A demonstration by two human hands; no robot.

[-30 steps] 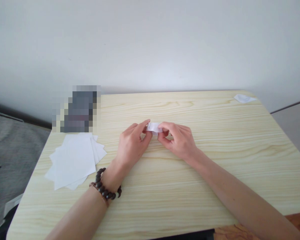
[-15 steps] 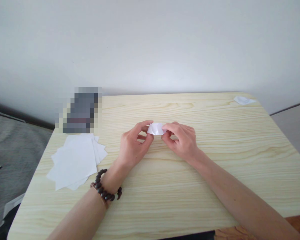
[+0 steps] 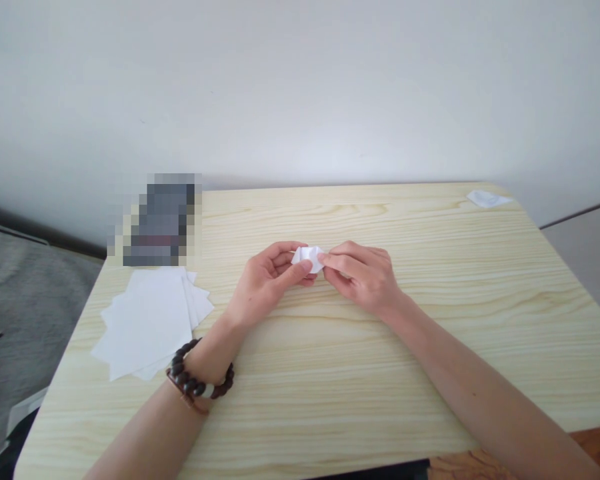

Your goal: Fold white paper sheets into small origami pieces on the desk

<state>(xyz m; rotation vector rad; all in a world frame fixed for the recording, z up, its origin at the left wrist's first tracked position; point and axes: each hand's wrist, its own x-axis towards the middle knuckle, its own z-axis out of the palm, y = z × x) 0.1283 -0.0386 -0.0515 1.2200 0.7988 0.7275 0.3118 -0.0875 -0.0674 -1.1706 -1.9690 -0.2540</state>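
A small folded white paper piece [image 3: 309, 257] is held just above the middle of the light wooden table [image 3: 430, 320]. My left hand [image 3: 267, 280] pinches its left side between thumb and fingers; a dark bead bracelet is on that wrist. My right hand [image 3: 363, 275] pinches the paper's right end with thumb and forefinger. Most of the paper is hidden by the fingers.
A loose stack of white paper sheets [image 3: 150, 320] lies at the table's left. A blurred dark object [image 3: 161, 219] stands at the back left corner. A small white paper scrap [image 3: 487, 198] rests at the back right corner. A white wall rises behind.
My left hand has rolled palm-up, its thumb now over the paper. The paper looks more bunched and shorter than a second ago. My right hand has barely shifted.
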